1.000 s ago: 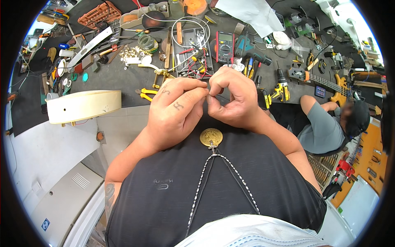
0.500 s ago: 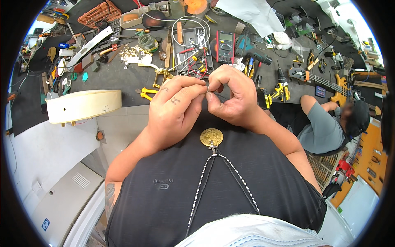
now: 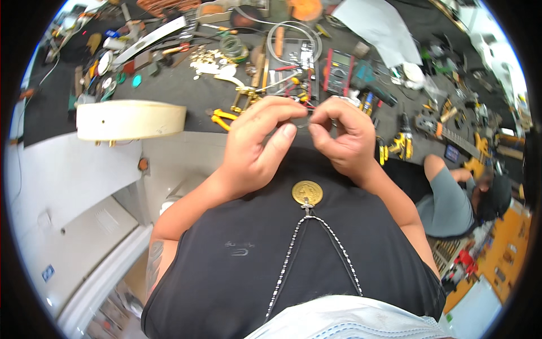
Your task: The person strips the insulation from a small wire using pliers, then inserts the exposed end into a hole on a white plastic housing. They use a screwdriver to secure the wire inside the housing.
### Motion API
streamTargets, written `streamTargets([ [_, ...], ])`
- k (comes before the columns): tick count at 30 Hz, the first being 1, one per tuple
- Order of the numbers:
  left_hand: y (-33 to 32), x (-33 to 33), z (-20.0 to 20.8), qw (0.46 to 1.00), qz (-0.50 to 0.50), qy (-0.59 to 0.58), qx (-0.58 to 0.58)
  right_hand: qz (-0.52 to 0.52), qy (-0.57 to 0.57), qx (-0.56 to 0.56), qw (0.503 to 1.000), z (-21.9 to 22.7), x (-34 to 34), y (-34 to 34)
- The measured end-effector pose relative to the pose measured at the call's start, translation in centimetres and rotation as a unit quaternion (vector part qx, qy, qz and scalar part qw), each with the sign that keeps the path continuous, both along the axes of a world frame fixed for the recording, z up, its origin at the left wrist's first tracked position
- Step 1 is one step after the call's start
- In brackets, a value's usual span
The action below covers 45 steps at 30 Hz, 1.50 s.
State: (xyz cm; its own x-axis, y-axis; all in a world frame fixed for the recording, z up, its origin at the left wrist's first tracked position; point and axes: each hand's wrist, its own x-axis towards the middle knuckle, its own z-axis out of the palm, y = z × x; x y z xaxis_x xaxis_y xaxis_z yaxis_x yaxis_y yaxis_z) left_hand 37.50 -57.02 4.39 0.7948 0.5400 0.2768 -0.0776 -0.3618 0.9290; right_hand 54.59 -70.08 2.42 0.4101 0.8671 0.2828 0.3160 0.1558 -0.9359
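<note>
Both my hands are held up in front of my chest, at the near edge of a dark workbench (image 3: 203, 90). My left hand (image 3: 257, 141) has its fingers stretched toward the right and its thumb apart from them; nothing shows in its grasp. Close beside it, my right hand (image 3: 347, 138) is curled, thumb and forefinger nearly meeting in a pinch. A faint thin strand shows by those fingertips, too small and blurred to name. Beyond my left hand lie yellow-handled pliers (image 3: 223, 120) and a brass-coloured metal fitting (image 3: 244, 99).
A red-edged multimeter (image 3: 339, 72), a teal power tool (image 3: 372, 85) and a yellow drill (image 3: 402, 144) lie to the right. A cream round-sided body (image 3: 132, 121) sits at the left edge. At far right, a person in a grey shirt (image 3: 449, 203) sits near a guitar (image 3: 480, 150).
My hands, whose fingertips met around something tiny, have drawn apart. The left thumb has come away from its fingers. The whole view has shifted, with the bench sliding up and right.
</note>
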Motion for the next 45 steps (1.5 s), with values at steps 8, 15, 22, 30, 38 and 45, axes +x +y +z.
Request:
streamTargets([
  [8, 0.8, -3.3, -2.1, 0.906, -0.004, 0.044, -0.421, 0.091, 0.019, -0.086, 0.992, -0.6, -1.1, 3.0],
  [15, 2.2, -7.2, -2.1, 0.921, 0.062, 0.008, -0.385, 0.138, 0.023, -0.086, 0.986, -0.5, -4.3, 6.5],
  [22, 4.7, -12.7, -2.8, 0.937, 0.045, 0.016, -0.346, 0.144, -0.002, -0.054, 0.988, -0.6, -9.7, 9.5],
  [30, 6.5, -17.9, -2.4, 0.936, -0.020, 0.040, -0.350, 0.126, -0.025, -0.081, 0.988, -0.6, -15.6, 10.6],
  [38, 10.7, -21.9, -7.8, 0.908, 0.060, 0.227, -0.347, 0.013, 0.164, -0.121, 0.979, -4.3, -16.6, 8.6],
  [45, 11.9, -15.2, -19.6, 0.864, 0.179, 0.159, -0.443, -0.020, 0.245, -0.108, 0.963, -7.6, -17.5, 7.6],
])
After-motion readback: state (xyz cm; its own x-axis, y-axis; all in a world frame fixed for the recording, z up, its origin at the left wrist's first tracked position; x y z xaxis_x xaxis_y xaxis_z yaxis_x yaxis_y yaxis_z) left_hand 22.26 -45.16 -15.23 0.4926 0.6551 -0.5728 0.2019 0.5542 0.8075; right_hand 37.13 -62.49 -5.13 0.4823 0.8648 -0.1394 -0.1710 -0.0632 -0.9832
